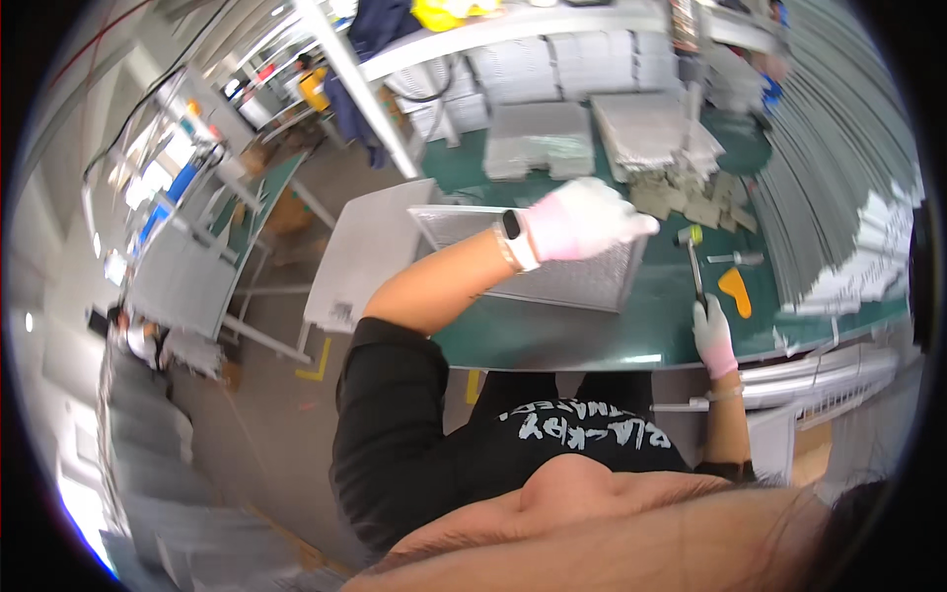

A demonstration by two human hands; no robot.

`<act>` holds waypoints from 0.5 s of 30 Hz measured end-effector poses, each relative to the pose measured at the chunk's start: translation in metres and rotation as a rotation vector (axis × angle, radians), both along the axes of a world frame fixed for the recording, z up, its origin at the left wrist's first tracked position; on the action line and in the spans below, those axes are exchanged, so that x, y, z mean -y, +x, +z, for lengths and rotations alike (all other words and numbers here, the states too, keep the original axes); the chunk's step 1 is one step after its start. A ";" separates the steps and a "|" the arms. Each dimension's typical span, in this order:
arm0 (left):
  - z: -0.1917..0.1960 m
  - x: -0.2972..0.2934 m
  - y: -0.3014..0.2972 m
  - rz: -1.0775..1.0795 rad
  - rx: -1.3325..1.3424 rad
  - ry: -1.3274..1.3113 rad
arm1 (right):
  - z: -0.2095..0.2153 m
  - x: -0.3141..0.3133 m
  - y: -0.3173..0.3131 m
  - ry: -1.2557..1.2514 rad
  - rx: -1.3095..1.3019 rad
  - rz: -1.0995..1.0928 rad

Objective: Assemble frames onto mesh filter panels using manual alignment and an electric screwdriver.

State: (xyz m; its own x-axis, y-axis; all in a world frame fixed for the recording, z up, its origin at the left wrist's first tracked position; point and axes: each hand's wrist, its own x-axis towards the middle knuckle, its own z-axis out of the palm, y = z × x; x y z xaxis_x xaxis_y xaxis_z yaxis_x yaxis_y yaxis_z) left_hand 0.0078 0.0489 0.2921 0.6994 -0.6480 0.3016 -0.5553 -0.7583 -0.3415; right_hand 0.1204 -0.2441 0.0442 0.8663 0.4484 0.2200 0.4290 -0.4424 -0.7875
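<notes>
My left hand [582, 222], in a white and pink glove, reaches across a grey mesh panel [582, 281] with a thin pale frame. Its fingers look curled together, and whatever they may hold cannot be made out. The panel lies on the green tabletop [671, 331], partly covered by my left forearm. On the right, my gloved right hand [714, 340] is closed round the handle of a small hammer [694, 261], its yellow-green head pointing away from me. Right of the hammer lie an orange flat tool [735, 293] and a screwdriver-like tool [740, 259].
Small grey-beige pieces [691, 202] lie heaped beyond the hammer. Behind stand two stacks of flat panels [538, 133] [651, 128]. Tall layered sheets [838, 158] line the right side. A pale board [370, 247] adjoins the table's left, and a shelf [523, 30] spans the back.
</notes>
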 end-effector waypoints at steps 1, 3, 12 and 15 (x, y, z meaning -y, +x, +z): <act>-0.003 -0.004 0.003 -0.026 0.051 -0.006 | 0.026 -0.012 -0.023 0.242 -0.278 -0.001; 0.007 0.005 -0.001 0.138 -0.096 -0.103 | 0.051 -0.026 -0.058 0.679 -0.426 0.086; -0.016 0.000 0.002 0.145 0.083 -0.213 | 0.064 -0.099 -0.131 0.898 -0.483 0.237; -0.018 0.000 -0.002 0.100 0.088 -0.240 | 0.057 -0.093 -0.122 0.840 -0.337 0.151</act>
